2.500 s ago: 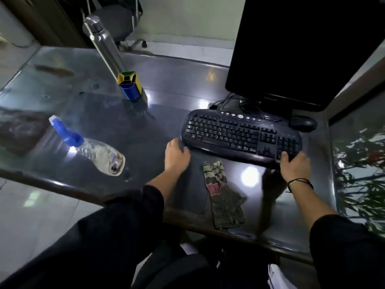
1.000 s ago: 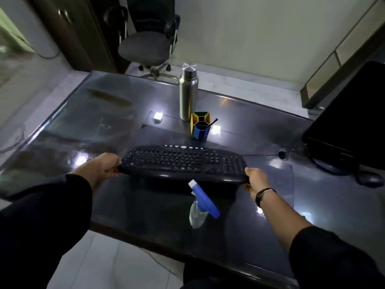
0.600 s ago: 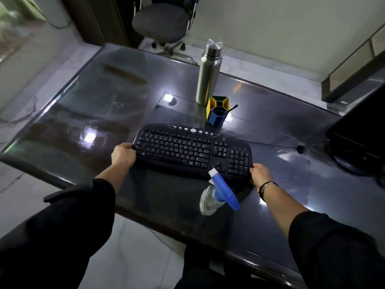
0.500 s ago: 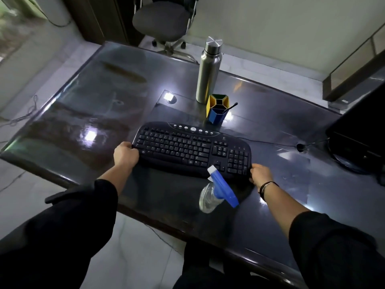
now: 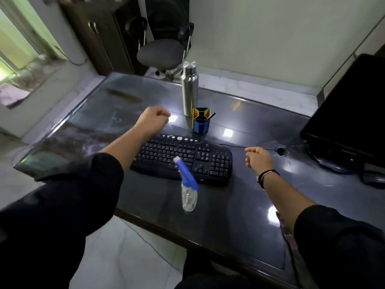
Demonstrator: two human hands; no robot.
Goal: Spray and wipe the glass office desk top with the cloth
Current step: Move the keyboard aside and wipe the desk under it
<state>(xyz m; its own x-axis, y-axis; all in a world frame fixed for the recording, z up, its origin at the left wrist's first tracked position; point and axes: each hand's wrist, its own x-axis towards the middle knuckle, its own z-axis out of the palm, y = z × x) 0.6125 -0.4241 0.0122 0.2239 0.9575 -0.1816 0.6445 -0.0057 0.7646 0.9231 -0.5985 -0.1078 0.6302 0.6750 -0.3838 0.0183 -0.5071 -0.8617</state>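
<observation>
Head camera shows both hands off the keyboard [image 5: 183, 158] now — half a second back each gripped one end of it, and it now lies on the glass desk top [image 5: 239, 205] just in front of the pen holder [image 5: 201, 120] and steel bottle [image 5: 189, 88].

The cloth is hard to find: only a thin patterned strip [image 5: 281, 226] shows near the front edge of the desk beside the right sleeve, and most of it is covered by that arm. The monitor [image 5: 350, 113] is cut off by the right border, and the mouse [image 5: 373, 180] below it is only partly seen. An office chair [image 5: 164, 51] stands beyond the desk.

The left hand [image 5: 153, 119] hovers above the desk behind the keyboard's left end, fingers curled into a loose fist, holding nothing. The right hand [image 5: 259, 158] hangs in the air to the right of the keyboard, fingers also curled in, empty — a dark band sits on its wrist.

The spray bottle [image 5: 187, 184] stands near the front edge of the desk, its blue head overlapping the keyboard's front edge in this view; neither hand touches it.
</observation>
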